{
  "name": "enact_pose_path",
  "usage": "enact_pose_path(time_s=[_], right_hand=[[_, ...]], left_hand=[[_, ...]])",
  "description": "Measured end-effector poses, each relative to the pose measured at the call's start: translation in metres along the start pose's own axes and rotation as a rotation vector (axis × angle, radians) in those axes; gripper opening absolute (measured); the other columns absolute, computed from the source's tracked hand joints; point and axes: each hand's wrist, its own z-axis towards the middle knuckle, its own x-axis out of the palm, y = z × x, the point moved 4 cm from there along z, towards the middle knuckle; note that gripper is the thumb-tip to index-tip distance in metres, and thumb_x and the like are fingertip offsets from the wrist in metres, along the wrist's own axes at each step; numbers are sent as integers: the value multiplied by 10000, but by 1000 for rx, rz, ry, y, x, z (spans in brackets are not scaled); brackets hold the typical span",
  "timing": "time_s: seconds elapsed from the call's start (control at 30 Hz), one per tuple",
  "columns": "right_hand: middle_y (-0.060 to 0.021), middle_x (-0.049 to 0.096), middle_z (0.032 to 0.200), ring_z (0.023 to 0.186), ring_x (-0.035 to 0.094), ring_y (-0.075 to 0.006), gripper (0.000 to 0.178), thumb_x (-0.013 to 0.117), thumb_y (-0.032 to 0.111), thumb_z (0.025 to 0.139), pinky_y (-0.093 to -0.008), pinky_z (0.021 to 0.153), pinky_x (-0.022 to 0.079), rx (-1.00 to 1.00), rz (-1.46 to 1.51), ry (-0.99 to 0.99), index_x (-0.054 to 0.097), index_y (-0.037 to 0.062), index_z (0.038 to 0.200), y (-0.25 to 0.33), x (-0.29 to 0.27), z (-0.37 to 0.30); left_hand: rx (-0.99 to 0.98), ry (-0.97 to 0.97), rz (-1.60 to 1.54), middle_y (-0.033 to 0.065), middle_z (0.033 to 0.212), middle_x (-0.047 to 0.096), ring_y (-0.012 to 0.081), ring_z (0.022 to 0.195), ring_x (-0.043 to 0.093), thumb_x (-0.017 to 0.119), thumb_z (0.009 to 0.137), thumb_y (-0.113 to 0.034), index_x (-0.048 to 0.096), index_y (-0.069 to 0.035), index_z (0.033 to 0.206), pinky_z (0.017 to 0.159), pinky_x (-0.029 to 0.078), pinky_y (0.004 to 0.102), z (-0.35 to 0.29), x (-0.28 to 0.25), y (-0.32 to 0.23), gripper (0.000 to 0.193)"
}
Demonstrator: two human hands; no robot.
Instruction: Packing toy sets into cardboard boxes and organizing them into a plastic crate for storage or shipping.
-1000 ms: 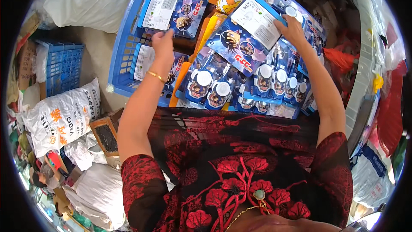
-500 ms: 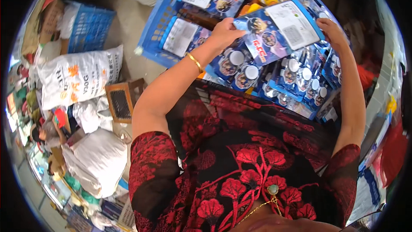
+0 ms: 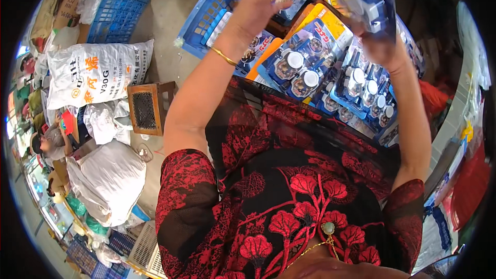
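Above the left side of a large blue plastic crate [image 3: 190, 36], my left hand [image 3: 258, 8] has its fingers apart and nothing in them. Printed blister cards in the crate lie just beneath it. My right hand [image 3: 383, 51] grips the lower edge of a raised blister pack [image 3: 369, 0], smeared by motion and tilted so its clear plastic side shows. Below the hands rest several blue blister packs [image 3: 297, 70] with round white-topped pieces under clear plastic. Yellow-orange card [image 3: 333, 20] shows between them.
To the left stand a smaller blue crate [image 3: 116, 13], a white printed sack [image 3: 98, 75], a wooden stool [image 3: 145, 109] and a bulging white sack [image 3: 111, 181]. Another person [image 3: 51, 142] sits at far left. Red sheeting [image 3: 471, 191] hangs at right.
My left hand has let go of the pack and moved up and left. My right hand has raised and turned the pack, uncovering the blister packs beneath.
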Motion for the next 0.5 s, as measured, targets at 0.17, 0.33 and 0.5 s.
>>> enact_pose_path(time_s=[0.17,0.33,0.5], right_hand=[[-26,446,790,426,300,-28,684,473,371,918,-162,328,250,474,189,318,261,-105,1360,-92,75,37],[-204,571,1169,473,393,-38,489,422,335,955,-136,373,367,391,42,118,428,-7,1305,-110,75,59],[-148,612,1104,713,594,-90,426,484,295,938,-179,553,527,52,-353,-241,490,-4,1241,-90,7,69]], left_hand=[[3,27,-41,51,1122,597,184,1037,573,641,850,-308,520,-69,1184,908,458,375,-31,-16,8,428],[55,-210,-85,40,985,644,164,905,629,688,806,-193,570,-53,1069,805,527,339,-58,-50,-10,321],[83,-621,-152,100,975,625,220,912,627,725,743,-24,536,0,1030,800,527,381,-66,-110,21,344]])
